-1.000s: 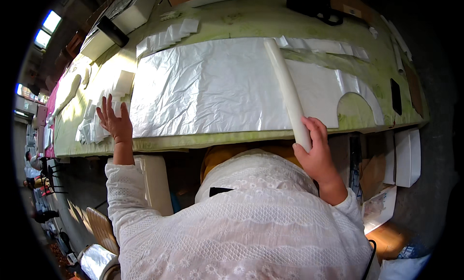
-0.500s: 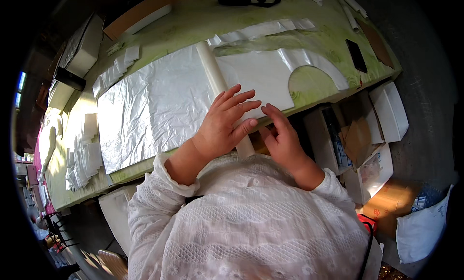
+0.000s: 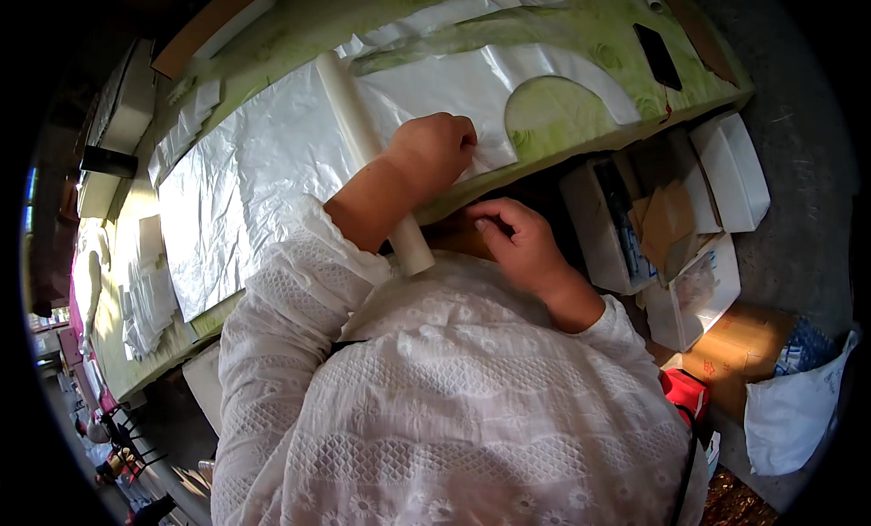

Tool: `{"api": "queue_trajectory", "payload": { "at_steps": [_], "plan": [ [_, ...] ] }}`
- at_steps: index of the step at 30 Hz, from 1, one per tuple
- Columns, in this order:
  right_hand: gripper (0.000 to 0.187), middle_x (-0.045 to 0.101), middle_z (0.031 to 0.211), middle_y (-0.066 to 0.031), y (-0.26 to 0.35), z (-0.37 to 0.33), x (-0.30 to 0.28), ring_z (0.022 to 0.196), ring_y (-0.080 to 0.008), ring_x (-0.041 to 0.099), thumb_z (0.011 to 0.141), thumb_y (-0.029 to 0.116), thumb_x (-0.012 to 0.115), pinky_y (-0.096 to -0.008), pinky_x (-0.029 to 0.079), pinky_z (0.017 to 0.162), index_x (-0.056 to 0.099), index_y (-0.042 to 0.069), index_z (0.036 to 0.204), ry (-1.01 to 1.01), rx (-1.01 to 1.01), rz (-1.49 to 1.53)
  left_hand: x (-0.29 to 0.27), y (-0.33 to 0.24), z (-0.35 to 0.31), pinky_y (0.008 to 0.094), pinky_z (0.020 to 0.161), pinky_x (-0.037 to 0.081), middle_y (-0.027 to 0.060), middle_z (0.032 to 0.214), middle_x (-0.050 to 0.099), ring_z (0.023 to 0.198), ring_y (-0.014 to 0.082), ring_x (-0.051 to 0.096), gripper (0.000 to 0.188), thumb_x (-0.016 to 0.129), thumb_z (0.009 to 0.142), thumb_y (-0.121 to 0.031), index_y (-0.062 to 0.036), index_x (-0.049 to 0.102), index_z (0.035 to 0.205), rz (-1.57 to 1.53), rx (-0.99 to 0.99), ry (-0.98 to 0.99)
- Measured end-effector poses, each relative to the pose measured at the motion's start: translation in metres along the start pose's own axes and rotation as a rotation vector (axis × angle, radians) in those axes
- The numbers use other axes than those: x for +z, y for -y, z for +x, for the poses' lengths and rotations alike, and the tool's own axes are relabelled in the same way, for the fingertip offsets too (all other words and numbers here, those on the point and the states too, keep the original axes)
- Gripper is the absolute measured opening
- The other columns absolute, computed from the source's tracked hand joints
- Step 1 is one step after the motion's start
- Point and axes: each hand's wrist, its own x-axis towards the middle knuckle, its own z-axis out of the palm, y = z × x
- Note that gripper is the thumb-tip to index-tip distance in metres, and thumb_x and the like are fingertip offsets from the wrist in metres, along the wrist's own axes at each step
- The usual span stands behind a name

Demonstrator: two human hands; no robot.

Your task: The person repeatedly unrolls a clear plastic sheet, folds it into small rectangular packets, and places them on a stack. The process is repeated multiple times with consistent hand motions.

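Thin translucent plastic bags (image 3: 238,186) lie flat and wrinkled on the green-covered table. A long pale roll (image 3: 349,108) rests across them, its near end reaching past the table edge toward my body. My left hand (image 3: 434,152) is closed over the sheet's right part, its wrist crossing above the roll. The curled fingers hide whatever is in them. Just off the table's near edge, my right hand (image 3: 526,245) has its thumb close to the index finger, the other fingers tucked under. What it pinches, if anything, cannot be made out. A curved plastic strip (image 3: 581,72) lies to the right.
A black phone (image 3: 657,58) lies near the table's right end. Folded plastic pieces (image 3: 147,299) are stacked at the left. White boxes (image 3: 733,176) stand below the table at right, near a brown carton (image 3: 739,349) and a white sack (image 3: 794,417).
My left hand has gone from spread fingers to closed and moved farther over the sheet. My right hand's fingers have curled in. The view has shifted, so the table appears higher and more left.
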Motion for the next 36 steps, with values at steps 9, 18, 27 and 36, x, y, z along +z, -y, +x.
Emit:
{"api": "queue_trajectory", "payload": {
  "at_steps": [9,18,27,36],
  "plan": [
    [0.017,0.071,0.105,-0.0085,-0.003,0.017,-0.015,0.085,-0.0165,0.065,0.094,-0.001,0.066,-0.0262,0.052,0.069,0.070,0.004,0.110,-0.221,-0.309,-0.041,-0.017,0.006,-0.006,0.0395,0.083,0.056,0.0129,0.094,0.075,0.088,0.0306,0.071,0.025,0.065,0.087,-0.026,-0.0097,0.075,0.104,-0.296,-0.155,0.006],
    [0.034,0.073,0.109,-0.0071,-0.006,0.114,-0.031,0.097,-0.0306,0.061,0.083,0.007,0.073,-0.0417,0.050,0.089,0.071,0.010,0.117,-0.304,-0.594,-0.761,-0.029,-0.001,-0.024,0.0325,0.077,0.055,0.0109,0.088,0.073,0.082,0.0205,0.070,0.024,0.070,0.088,-0.024,-0.0091,0.075,0.105,-0.514,-0.265,-0.179],
    [0.079,0.052,0.146,-0.0134,0.037,0.140,0.027,0.126,-0.0375,0.053,0.078,0.009,0.078,-0.0462,0.045,0.107,0.047,0.012,0.151,-0.101,-0.873,-0.509,-0.055,0.008,-0.046,0.0339,0.092,0.051,0.0067,0.118,0.067,0.107,0.0164,0.064,0.049,0.072,0.096,-0.025,-0.0020,0.054,0.135,-1.297,-0.148,-0.445],
    [0.038,0.066,0.131,-0.0140,-0.022,0.125,0.018,0.121,-0.0292,0.062,0.098,0.019,0.070,-0.0394,0.049,0.105,0.064,0.005,0.132,-0.009,-0.293,0.031,-0.078,0.163,-0.159,0.0300,0.079,0.052,0.0006,0.096,0.066,0.088,0.0116,0.063,0.020,0.068,0.094,-0.013,-0.0040,0.063,0.112,-0.885,-0.522,-0.836]
  ]
}}
